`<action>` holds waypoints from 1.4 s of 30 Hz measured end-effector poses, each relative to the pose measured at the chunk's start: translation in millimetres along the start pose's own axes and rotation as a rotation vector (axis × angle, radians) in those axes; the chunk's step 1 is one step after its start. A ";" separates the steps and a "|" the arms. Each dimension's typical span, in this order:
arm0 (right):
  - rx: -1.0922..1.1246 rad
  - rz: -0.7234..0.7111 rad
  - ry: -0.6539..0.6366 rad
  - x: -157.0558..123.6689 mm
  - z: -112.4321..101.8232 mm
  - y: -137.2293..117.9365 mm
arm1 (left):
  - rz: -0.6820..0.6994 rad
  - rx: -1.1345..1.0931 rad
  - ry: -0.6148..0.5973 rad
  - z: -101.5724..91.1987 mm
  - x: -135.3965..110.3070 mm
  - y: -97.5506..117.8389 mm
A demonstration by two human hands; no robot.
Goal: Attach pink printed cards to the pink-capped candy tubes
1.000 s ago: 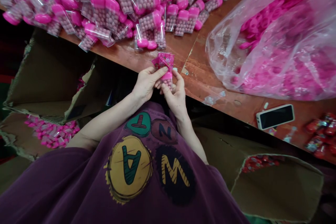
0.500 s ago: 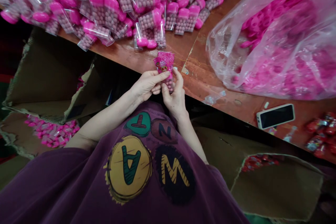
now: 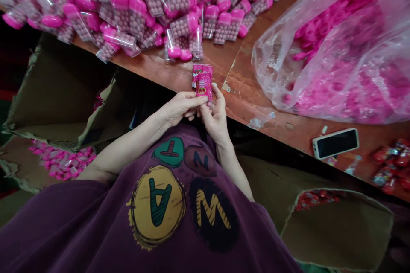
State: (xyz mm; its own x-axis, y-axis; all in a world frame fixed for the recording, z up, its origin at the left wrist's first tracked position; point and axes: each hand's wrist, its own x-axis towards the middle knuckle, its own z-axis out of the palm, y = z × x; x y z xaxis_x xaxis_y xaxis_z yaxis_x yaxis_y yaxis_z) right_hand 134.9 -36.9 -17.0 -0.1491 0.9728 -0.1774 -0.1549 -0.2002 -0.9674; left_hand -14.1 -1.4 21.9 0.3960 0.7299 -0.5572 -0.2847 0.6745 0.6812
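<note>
Both hands meet just off the table's front edge. My left hand (image 3: 181, 106) is closed, its thumb pressed on the lower end of a pink printed sleeve (image 3: 204, 83). Behind that sleeve, several more pink printed sleeves (image 3: 194, 77) fan out at the upper left; which fingers carry them is hidden. My right hand (image 3: 216, 117) is closed around the lower part of a small clear tube of pink candy balls (image 3: 209, 103). Most of that tube is covered by the sleeve and fingers, so I cannot tell how far it sits inside the sleeve.
Pink-capped candy tubes (image 3: 182, 0) lie heaped along the table (image 3: 243, 94). To the right are a clear bag of pink plastic pieces (image 3: 336, 64), a phone (image 3: 335, 143) and red-wrapped items (image 3: 392, 162). Open cardboard boxes (image 3: 60, 89) stand below the edge, left and right.
The front sleeve now covers more of the candy tube, whose balls showed plainly before. Several sleeves have come into sight fanned out behind it. Both hands stay nearly in place.
</note>
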 end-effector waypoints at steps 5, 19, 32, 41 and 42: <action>-0.030 0.037 -0.099 -2.3 -9.9 -4.3 | 0.081 -0.057 0.056 -1.0 0.9 1.0; 0.050 0.097 -0.074 6.2 3.5 -3.6 | 0.092 -0.076 0.105 -5.1 -6.7 0.5; -0.045 0.097 -0.354 41.9 59.2 14.2 | 0.185 -0.173 0.310 -52.8 -39.8 -1.4; -0.447 -0.214 0.165 123.6 9.0 -40.7 | 0.318 -0.541 1.043 -144.6 -88.7 25.3; -0.493 -0.247 0.218 137.9 4.3 -41.7 | 0.307 -0.537 1.027 -140.6 -82.6 24.2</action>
State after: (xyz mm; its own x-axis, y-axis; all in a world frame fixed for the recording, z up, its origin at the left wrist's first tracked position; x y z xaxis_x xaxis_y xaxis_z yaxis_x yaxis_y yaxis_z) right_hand 116.6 105.1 -0.3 0.0456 0.9957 0.0811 0.3200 0.0623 -0.9454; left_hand -176.4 -29.7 17.7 -0.5641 0.4517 -0.6912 -0.6702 0.2385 0.7028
